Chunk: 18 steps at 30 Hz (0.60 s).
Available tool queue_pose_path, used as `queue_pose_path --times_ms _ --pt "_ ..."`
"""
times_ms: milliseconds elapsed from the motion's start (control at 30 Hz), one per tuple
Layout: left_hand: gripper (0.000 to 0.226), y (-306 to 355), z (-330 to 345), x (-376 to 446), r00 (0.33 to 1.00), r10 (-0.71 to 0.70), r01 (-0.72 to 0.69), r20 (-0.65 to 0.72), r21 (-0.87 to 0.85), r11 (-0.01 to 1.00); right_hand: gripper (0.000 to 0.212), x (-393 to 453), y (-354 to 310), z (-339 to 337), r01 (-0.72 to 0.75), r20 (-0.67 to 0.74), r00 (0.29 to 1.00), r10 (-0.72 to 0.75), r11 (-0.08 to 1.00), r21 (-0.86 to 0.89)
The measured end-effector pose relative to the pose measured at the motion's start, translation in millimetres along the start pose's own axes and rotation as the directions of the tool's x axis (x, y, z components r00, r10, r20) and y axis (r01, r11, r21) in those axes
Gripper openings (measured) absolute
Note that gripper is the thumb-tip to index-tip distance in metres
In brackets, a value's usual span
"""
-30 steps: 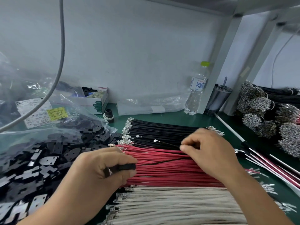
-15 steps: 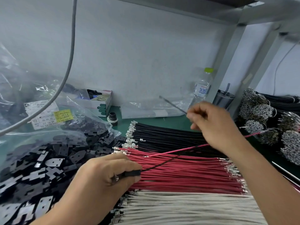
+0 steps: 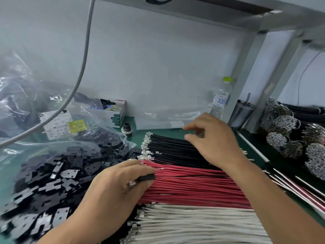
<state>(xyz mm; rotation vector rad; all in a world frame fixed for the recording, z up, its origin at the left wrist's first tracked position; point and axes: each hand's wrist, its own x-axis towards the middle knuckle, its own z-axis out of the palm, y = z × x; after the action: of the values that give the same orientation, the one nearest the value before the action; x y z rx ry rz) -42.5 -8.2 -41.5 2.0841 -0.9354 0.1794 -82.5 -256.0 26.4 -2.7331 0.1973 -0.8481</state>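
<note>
Three rows of cut wires with metal terminals lie side by side on the green mat (image 3: 158,131): black wires (image 3: 168,148) farthest, red wires (image 3: 193,189) in the middle, white wires (image 3: 193,224) nearest. My left hand (image 3: 112,184) rests at the left end of the red row and pinches a small black connector housing (image 3: 147,177) between thumb and fingers. A thin dark wire runs right from the housing across the red wires. My right hand (image 3: 216,143) hovers over the black wires, its fingers loosely spread and pointing left; I see nothing in them.
A clear bag of black and silver flat plates (image 3: 52,173) fills the left side. At the back stand a small box (image 3: 112,111), a water bottle (image 3: 221,99) and a dark cup (image 3: 241,113). Terminal-tipped wire bundles (image 3: 284,138) pile up at the right. A grey cable (image 3: 82,67) hangs overhead.
My right hand had lifted a red wire up and to the right; now it is back low over the black wires without it. My left hand keeps hold of the black housing.
</note>
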Motion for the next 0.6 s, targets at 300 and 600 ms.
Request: queue_pose_path --times_ms 300,600 --pt "0.041 -3 4 1 0.989 -0.132 0.09 -0.073 -0.416 0.905 0.017 -108 -56 -4 0.363 0.379 0.859 -0.345 0.932 0.025" --pt "0.031 -3 1 3 0.983 -0.181 0.155 0.022 -0.619 0.77 0.011 -91 -38 -4 0.133 0.296 0.93 -0.219 0.949 0.285"
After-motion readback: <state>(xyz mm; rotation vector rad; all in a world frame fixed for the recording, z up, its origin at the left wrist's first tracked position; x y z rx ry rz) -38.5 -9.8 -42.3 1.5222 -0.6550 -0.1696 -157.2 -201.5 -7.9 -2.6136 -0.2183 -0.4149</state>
